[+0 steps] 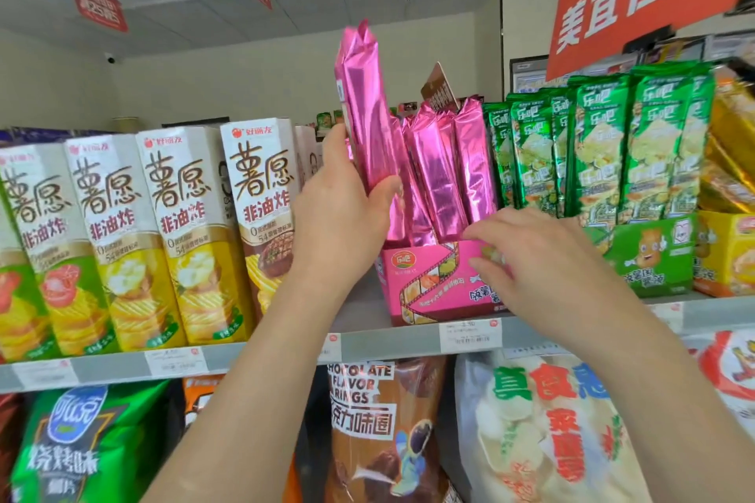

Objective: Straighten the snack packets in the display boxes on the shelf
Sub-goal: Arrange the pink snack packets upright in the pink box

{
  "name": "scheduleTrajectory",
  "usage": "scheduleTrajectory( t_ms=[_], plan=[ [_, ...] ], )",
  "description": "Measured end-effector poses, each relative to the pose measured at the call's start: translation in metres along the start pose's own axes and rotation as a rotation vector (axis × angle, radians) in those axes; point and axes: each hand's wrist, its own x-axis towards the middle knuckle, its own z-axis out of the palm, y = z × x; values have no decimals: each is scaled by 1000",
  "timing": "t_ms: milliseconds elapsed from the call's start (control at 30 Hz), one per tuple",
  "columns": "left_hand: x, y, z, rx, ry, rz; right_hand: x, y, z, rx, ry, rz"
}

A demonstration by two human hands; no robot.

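Pink packet (361,106) stands upright, raised above the row, at the left end of the pink display box (433,282). The other pink packets (441,171) lean inside the box. Left hand (339,208) grips the raised packet's lower part, thumb across the front. Right hand (527,253) has its fingers spread and fairly straight on the box's front rim, blurred. The box sits on the shelf (388,339) between chip cartons (184,216) and green packets (592,151).

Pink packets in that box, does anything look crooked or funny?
Yes. One pink packet, gripped by the left hand, stands far higher than the rest. The other pink packets in the pink display box lean sideways instead of standing straight, and a brown card pokes up crooked above them.
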Motion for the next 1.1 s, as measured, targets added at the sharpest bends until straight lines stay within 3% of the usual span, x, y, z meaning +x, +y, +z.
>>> scheduleTrajectory(
  t_ms=[167,300,433,700,833,967,1100],
  plan=[
    [-16,-8,15,94,-177,-74,3,2,3,35,-18,-20],
    [-19,-13,18,179,-165,-100,1,2,7,71,13,-32],
    [-19,-9,16,114,-117,-90,1,3,9,93,44,-36],
    [-36,-2,8,230,-104,155,4,-18,13,194,192,-87],
    [-53,-1,0,74,-313,211,6,-32,16,250,264,-86],
    [-57,-11,-2,64,-355,206,1,-25,17,554,255,-10],
    [-55,-13,4,31,-283,237,3,-5,7,538,196,-30]
  ],
)
